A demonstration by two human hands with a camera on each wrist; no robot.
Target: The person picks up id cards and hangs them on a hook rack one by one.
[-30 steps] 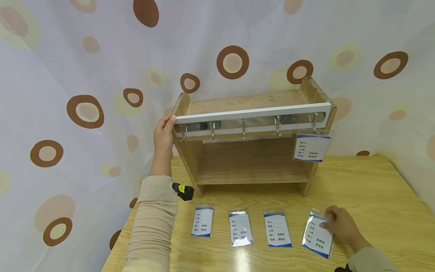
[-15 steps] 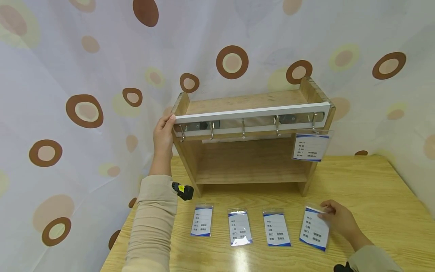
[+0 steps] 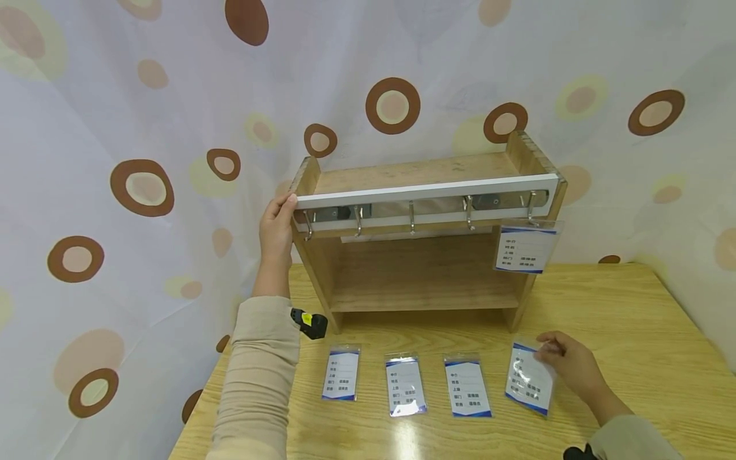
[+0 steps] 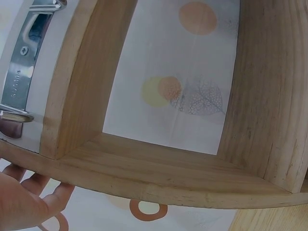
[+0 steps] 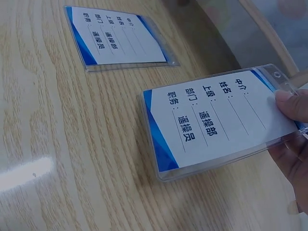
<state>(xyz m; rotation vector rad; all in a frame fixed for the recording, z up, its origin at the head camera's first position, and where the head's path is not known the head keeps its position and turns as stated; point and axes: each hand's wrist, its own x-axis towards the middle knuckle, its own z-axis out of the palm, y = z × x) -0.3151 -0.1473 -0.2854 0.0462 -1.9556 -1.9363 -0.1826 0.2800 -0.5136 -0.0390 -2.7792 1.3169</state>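
My left hand grips the left end of a wooden shelf; in the left wrist view its fingers lie along the outside of the side panel. A white hook rail with several metal hooks runs across the shelf's front. From the rightmost hook hangs a clear-sleeved name badge. Between thumb and fingers, my right hand pinches the upper right corner of another badge, white with blue corners. That badge is tilted, its top end raised off the table in the right wrist view.
Three more badges lie in a row on the wooden table: a left one, a middle one and a right one. A patterned cloth backs the table. Bare table extends right of the shelf.
My right hand has lifted the badge's top end and shifted it slightly left and away from me. The left hand, shelf and other badges stay where they were.
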